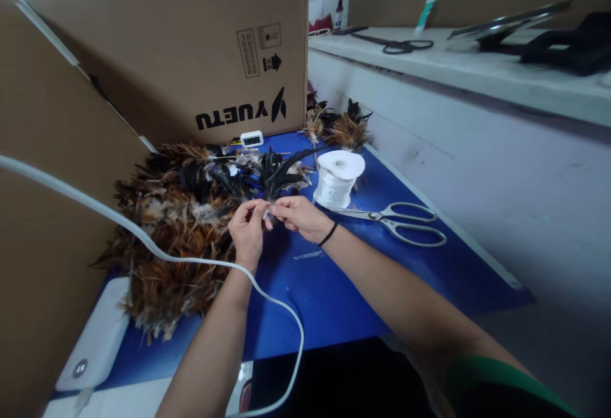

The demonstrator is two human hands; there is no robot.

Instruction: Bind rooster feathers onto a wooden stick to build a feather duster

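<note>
- We have both hands meeting over the blue counter, the left hand and the right hand pinched together on the quill end of a small bundle of dark feathers.
- The fingers of each hand are closed to a fine pinch at the base of the bundle; whether a thread runs between them we cannot tell, as it is too thin to see.
- The bundle fans up and away from us, just in front of the big feather pile on the left.
- To do this well, we judge that we should keep the quills level and tight in one pinch while the other hand works, so none slides out.
- The spool of white thread stands just beside the right hand, and the scissors lie near it on the right, both within easy reach without letting go.
- We should keep our forearms off the white cable that crosses the left arm, since a tug there could jog the pinch.
- Loose feathers from the pile lie close to the bundle; we judge it wise to hold it slightly clear so that none get caught in.
</note>
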